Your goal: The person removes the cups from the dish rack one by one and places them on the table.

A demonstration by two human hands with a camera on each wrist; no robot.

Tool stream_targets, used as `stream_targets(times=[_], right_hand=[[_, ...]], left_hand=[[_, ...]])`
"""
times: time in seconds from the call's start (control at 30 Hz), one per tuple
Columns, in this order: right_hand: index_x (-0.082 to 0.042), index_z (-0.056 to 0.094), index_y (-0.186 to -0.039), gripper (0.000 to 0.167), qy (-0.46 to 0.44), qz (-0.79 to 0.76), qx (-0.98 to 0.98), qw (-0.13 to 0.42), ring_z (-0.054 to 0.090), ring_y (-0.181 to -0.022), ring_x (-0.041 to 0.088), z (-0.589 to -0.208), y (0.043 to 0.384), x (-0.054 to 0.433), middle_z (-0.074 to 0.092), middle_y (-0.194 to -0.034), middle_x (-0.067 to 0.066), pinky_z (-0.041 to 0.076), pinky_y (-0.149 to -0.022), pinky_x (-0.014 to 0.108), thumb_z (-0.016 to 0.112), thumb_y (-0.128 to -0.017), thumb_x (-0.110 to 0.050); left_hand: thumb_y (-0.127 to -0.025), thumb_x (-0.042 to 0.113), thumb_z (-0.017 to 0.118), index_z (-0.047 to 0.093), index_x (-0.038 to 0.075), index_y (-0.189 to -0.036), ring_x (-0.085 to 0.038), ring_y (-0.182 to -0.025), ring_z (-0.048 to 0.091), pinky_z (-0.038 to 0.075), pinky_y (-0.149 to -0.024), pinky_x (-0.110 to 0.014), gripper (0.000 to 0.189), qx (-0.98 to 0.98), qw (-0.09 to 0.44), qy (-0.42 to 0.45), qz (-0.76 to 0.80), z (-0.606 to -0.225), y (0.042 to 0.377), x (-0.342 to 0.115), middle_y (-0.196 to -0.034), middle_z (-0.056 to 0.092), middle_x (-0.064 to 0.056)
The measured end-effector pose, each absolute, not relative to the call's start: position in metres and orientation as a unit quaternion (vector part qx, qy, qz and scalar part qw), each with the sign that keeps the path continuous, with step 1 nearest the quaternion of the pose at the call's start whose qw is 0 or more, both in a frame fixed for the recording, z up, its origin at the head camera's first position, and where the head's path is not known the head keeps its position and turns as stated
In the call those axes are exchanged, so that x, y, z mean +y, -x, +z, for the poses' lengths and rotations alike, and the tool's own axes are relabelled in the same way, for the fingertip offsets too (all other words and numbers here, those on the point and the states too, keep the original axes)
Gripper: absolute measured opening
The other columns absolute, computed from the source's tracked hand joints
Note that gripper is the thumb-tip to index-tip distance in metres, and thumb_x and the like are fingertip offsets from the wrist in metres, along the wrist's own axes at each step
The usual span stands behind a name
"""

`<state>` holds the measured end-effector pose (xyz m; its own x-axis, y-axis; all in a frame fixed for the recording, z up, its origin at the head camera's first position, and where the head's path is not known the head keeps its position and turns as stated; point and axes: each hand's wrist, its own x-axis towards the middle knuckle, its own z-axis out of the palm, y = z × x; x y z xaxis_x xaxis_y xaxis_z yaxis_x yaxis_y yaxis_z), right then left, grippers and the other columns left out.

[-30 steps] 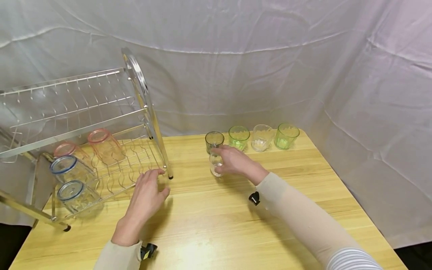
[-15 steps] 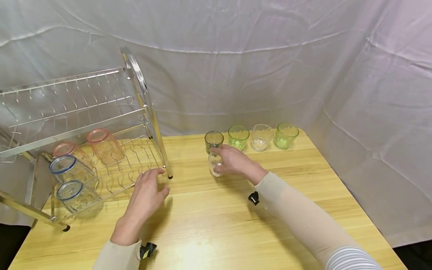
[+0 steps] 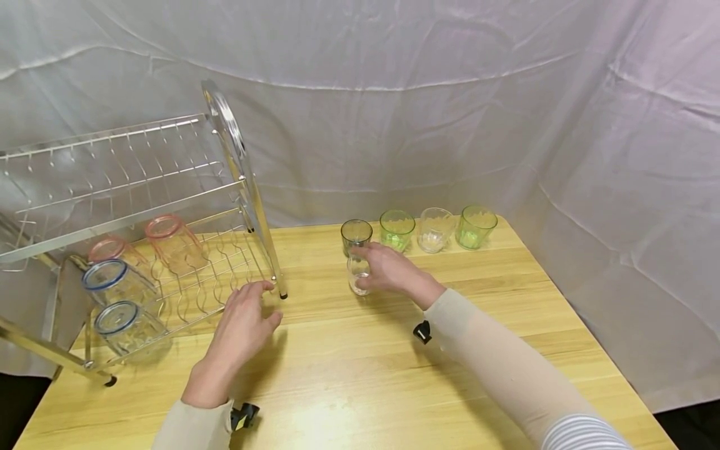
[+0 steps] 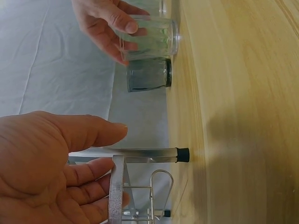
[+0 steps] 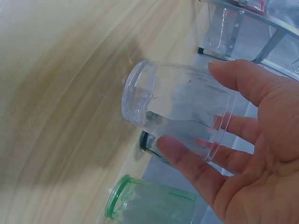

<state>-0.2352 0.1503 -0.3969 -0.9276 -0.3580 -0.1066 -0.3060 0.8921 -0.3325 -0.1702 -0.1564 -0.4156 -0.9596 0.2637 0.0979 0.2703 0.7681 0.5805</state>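
My right hand (image 3: 388,270) holds a clear drinking glass (image 5: 184,100). In the right wrist view the thumb lies along one side of it and the fingers curl round the other, near the rim; its thick base is low at the tabletop. Just behind it stands a smoky grey glass (image 3: 357,232), partly covered by my hand in the head view. My left hand (image 3: 239,328) holds nothing; its fingers are loosely bent, thumb apart, beside the front right corner of the metal dish rack (image 3: 262,228).
Along the back edge stand a green glass (image 3: 397,230), another clear glass (image 3: 435,230) and a second green glass (image 3: 477,227). On the rack's lower tier lean pink-tinted glasses (image 3: 177,247) and blue-rimmed glasses (image 3: 120,281). Grey cloth (image 3: 360,137) hangs behind the wooden table (image 3: 337,375).
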Motion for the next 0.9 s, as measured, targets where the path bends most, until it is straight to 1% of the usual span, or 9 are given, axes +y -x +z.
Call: stream_targets(times=[0.03,0.13,0.27,0.4,0.57,0.87,0.9], right_hand=[[-0.016,0.046,-0.16,0.079,0.171,-0.158,0.969,0.083,0.049,-0.146,0.038,-0.397,0.235,0.15,0.049,-0.16,0.021,0.045,-0.118,0.054,0.08,-0.09,-0.028],[-0.016,0.045,-0.161,0.079,0.171,-0.159,0.969,0.084,0.049,-0.146,0.037,-0.397,0.234,0.15,0.049,-0.16,0.02,0.044,-0.119,0.054,0.079,-0.09,-0.028],[-0.016,0.045,-0.161,0.079,0.168,-0.164,0.968,0.085,0.049,-0.146,0.037,-0.396,0.233,0.15,0.048,-0.161,0.019,0.045,-0.119,0.053,0.079,-0.091,-0.028],[-0.017,0.044,-0.161,0.08,0.168,-0.167,0.968,0.085,0.049,-0.146,0.038,-0.397,0.233,0.15,0.048,-0.161,0.019,0.045,-0.119,0.054,0.079,-0.091,-0.027],[-0.017,0.044,-0.161,0.079,0.169,-0.167,0.968,0.082,0.049,-0.146,0.038,-0.397,0.233,0.151,0.048,-0.161,0.019,0.045,-0.118,0.054,0.078,-0.091,-0.028],[-0.019,0.043,-0.162,0.08,0.167,-0.17,0.968,0.085,0.051,-0.143,0.038,-0.399,0.233,0.151,0.047,-0.161,0.02,0.046,-0.117,0.054,0.08,-0.092,-0.03],[-0.019,0.043,-0.162,0.08,0.166,-0.17,0.968,0.085,0.051,-0.143,0.038,-0.399,0.233,0.151,0.047,-0.161,0.02,0.046,-0.117,0.054,0.08,-0.092,-0.03]], left_hand=[[-0.096,0.012,0.074,0.053,-0.005,-0.143,-0.049,-0.141,0.047,0.018,-0.128,-0.064,0.055,-0.94,0.002,0.141,-0.31,-0.415,0.17,-0.157,-0.147,0.056,-0.03],[-0.097,0.014,0.072,0.052,-0.004,-0.146,-0.05,-0.142,0.046,0.027,-0.125,-0.065,0.055,-0.939,-0.009,0.137,-0.314,-0.413,0.17,-0.158,-0.15,0.054,-0.029],[-0.101,0.018,0.068,0.049,0.0,-0.15,-0.05,-0.141,0.047,0.039,-0.116,-0.067,0.056,-0.938,-0.028,0.124,-0.323,-0.409,0.171,-0.16,-0.154,0.05,-0.028],[-0.103,0.022,0.064,0.046,0.001,-0.154,-0.051,-0.141,0.047,0.041,-0.114,-0.068,0.058,-0.937,-0.041,0.113,-0.329,-0.402,0.174,-0.166,-0.156,0.046,-0.028],[-0.102,0.022,0.063,0.044,0.0,-0.155,-0.055,-0.14,0.046,0.039,-0.114,-0.071,0.06,-0.942,-0.035,0.107,-0.317,-0.39,0.188,-0.18,-0.157,0.043,-0.031],[-0.098,0.016,0.065,0.04,-0.007,-0.155,-0.062,-0.136,0.041,0.036,-0.11,-0.076,0.066,-0.963,-0.006,0.098,-0.249,-0.361,0.234,-0.217,-0.153,0.04,-0.04],[-0.098,0.016,0.065,0.04,-0.007,-0.155,-0.063,-0.135,0.042,0.038,-0.107,-0.077,0.066,-0.966,-0.001,0.095,-0.24,-0.358,0.239,-0.222,-0.152,0.04,-0.04]])
